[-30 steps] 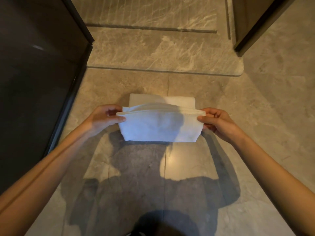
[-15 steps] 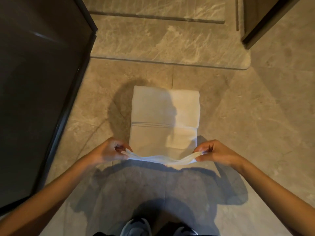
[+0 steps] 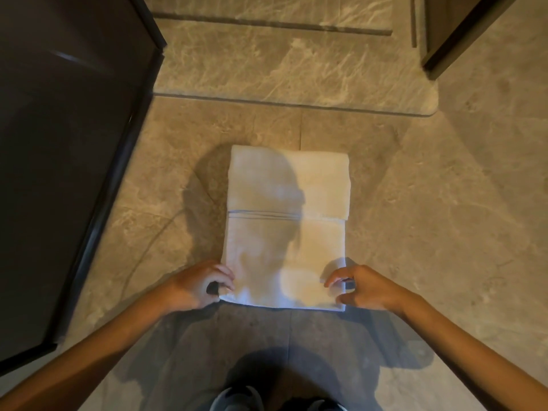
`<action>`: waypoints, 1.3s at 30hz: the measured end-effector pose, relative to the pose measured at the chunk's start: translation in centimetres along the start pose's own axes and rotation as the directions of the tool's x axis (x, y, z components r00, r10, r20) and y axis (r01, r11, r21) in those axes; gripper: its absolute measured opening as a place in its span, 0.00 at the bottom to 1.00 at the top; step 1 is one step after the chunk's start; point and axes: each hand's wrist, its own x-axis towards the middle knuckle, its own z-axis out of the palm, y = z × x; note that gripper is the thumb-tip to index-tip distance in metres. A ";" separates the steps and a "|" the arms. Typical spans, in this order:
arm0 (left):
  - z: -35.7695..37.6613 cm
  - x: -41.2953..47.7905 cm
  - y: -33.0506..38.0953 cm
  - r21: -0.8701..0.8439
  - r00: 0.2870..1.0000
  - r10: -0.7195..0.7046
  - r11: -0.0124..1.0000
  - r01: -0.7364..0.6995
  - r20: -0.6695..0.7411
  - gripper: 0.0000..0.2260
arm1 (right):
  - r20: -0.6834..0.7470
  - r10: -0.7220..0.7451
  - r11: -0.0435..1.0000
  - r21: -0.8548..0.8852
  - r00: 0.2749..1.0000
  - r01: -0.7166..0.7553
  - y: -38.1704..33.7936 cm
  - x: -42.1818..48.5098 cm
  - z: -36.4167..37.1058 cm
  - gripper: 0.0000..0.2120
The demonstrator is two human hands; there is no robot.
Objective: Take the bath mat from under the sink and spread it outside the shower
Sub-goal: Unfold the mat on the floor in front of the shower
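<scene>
The white bath mat [image 3: 286, 232] lies flat on the stone floor, partly unfolded, with a folded flap across its far half and a thin stitched line across the middle. My left hand [image 3: 201, 284] is at the near left corner, fingers curled and pinching the mat's edge. My right hand [image 3: 360, 287] is at the near right corner, its fingers loosened and spread, with the fingertips resting on the mat.
A dark glass panel [image 3: 68, 161] with a black frame runs along the left. A raised stone step [image 3: 296, 69] crosses just beyond the mat. A dark door or cabinet corner [image 3: 453, 34] juts in at top right. My shoes [image 3: 240, 398] stand below the mat.
I pulled the mat's near layer toward me and laid it flat on the floor. My right hand has loosened its pinch, and the view has tilted further down.
</scene>
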 end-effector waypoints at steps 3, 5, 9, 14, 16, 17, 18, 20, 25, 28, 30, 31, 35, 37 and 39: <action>-2.1 0.7 1.2 -0.041 0.999 0.037 0.998 -0.037 -0.004 0.14 | -0.138 -0.020 0.994 0.106 0.990 0.035 -1.3 0.5 -2.0 0.10; -4.1 1.5 2.0 -0.085 0.998 0.047 0.995 -0.049 -0.030 0.13 | -0.341 -0.014 0.961 0.257 0.940 0.107 -2.2 1.1 -3.6 0.05; -6.7 4.5 2.6 0.175 0.920 0.196 0.974 -0.143 -0.338 0.10 | -0.629 -0.061 0.985 0.089 0.775 0.150 -1.5 3.4 -5.7 0.09; -7.4 8.1 1.9 0.489 0.866 0.259 0.872 -0.020 -0.427 0.20 | -0.630 -0.344 0.918 -0.382 0.696 0.108 0.1 5.8 -6.0 0.21; -7.7 8.9 1.7 0.546 0.892 0.239 0.838 0.010 -0.383 0.27 | -0.603 -0.346 0.899 -0.432 0.719 0.070 0.2 6.3 -6.5 0.23; -8.0 9.2 1.7 0.561 0.903 0.229 0.828 0.016 -0.364 0.29 | -0.588 -0.347 0.888 -0.457 0.731 0.054 0.2 6.3 -6.8 0.24; -8.3 9.4 1.7 0.570 0.910 0.222 0.821 0.018 -0.349 0.30 | -0.567 -0.371 0.866 -0.498 0.736 0.053 0.3 6.4 -7.1 0.26; -8.8 9.7 2.0 0.605 0.916 0.233 0.796 0.014 -0.327 0.30 | -0.495 -0.411 0.808 -0.587 0.765 0.054 0.6 6.7 -7.7 0.30; -9.5 9.9 3.0 0.710 0.918 0.288 0.705 -0.010 -0.272 0.24 | -0.356 -0.439 0.695 -0.716 0.825 0.061 1.0 7.0 -8.5 0.32; -9.0 10.0 2.7 0.751 0.914 0.326 0.659 -0.036 -0.242 0.15 | -0.354 -0.543 0.647 -0.754 0.762 0.111 1.4 7.1 -8.0 0.23; -8.6 10.0 2.7 0.762 0.899 0.355 0.646 -0.039 -0.255 0.11 | -0.368 -0.596 0.636 -0.759 0.714 0.139 1.7 7.2 -7.8 0.18; -8.4 10.0 2.8 0.763 0.893 0.364 0.645 -0.037 -0.264 0.11 | -0.375 -0.607 0.635 -0.759 0.701 0.145 1.7 7.2 -7.7 0.17; -8.0 10.1 3.0 0.770 0.884 0.369 0.638 -0.015 -0.288 0.11 | -0.404 -0.609 0.653 -0.744 0.683 0.143 1.4 7.4 -7.7 0.14; -8.0 9.9 3.1 0.752 0.878 0.371 0.658 -0.020 -0.302 0.11 | -0.411 -0.598 0.668 -0.730 0.688 0.144 1.4 7.3 -7.7 0.14; -7.8 9.5 2.9 0.732 0.869 0.386 0.680 -0.042 -0.309 0.09 | -0.407 -0.583 0.679 -0.719 0.703 0.147 1.8 7.0 -7.4 0.14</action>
